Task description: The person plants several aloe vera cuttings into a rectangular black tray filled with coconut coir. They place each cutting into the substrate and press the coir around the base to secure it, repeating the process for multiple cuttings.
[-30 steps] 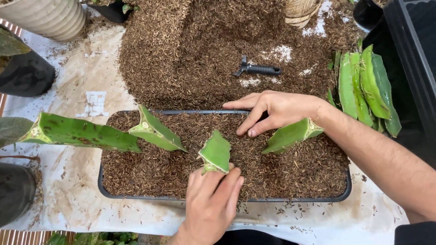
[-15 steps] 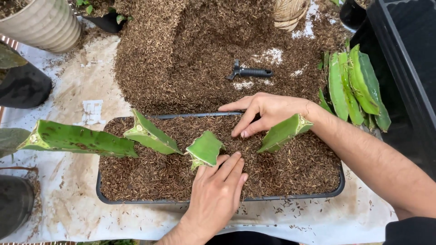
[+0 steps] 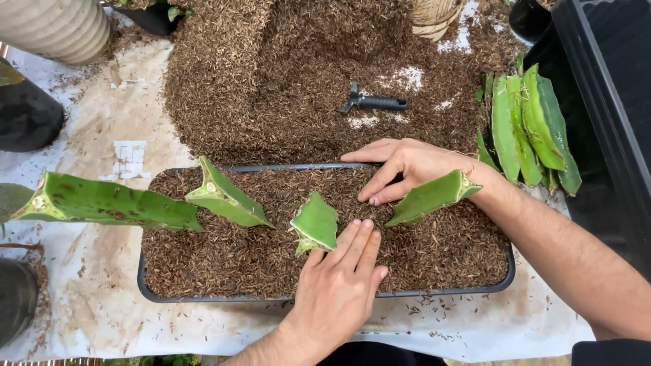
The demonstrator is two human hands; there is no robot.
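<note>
Right now your left hand [image 3: 339,288] lies flat and palm-down on the brown planting mix inside the shallow dark tray [image 3: 325,296], near the tray's front rim. Its grip is fully open: the fingers [image 3: 358,245] are straight and close together, pressing the mix just beside the base of the middle cactus cutting [image 3: 316,222], with the thumb side touching that cutting's lower edge. Nothing is clasped in it.

Your right hand [image 3: 407,166] rests at the tray's back rim, also palm-down. Its grip is loosely open, fingers spread and slightly bent, the tips on the mix just left of the right cactus cutting [image 3: 434,196]. That cutting leans across in front of your wrist, so you cannot tell whether the heel of the hand touches it; the fingers do not close around it.

Two more three-ribbed green cuttings stand tilted in the tray's left part: a short one [image 3: 227,196] near the back rim and a long one [image 3: 108,203] reaching out over the left edge. A pile of spare cuttings [image 3: 532,125] lies to the right of the tray on the cloth-covered counter [image 3: 102,135]. Behind the tray, a black-handled tool [image 3: 376,103] lies on the heap of loose mix [image 3: 271,81].
</note>
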